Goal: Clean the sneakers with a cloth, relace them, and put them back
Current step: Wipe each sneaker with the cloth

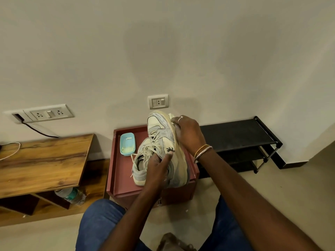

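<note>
The held sneaker (164,132) is pale cream and grey, dirty, with loose laces and a dark logo on its side. It is tilted, toe up, over the right edge of the red cabinet (123,178). The left hand (157,171) grips its collar and the right hand (188,134) curls its fingers round the sole near the toe. A second sneaker (142,163) lies just beside it, partly hidden by the left hand. A blue dish (127,144) stands at the back left corner. A black shoe rack (235,133) stands to the right.
</note>
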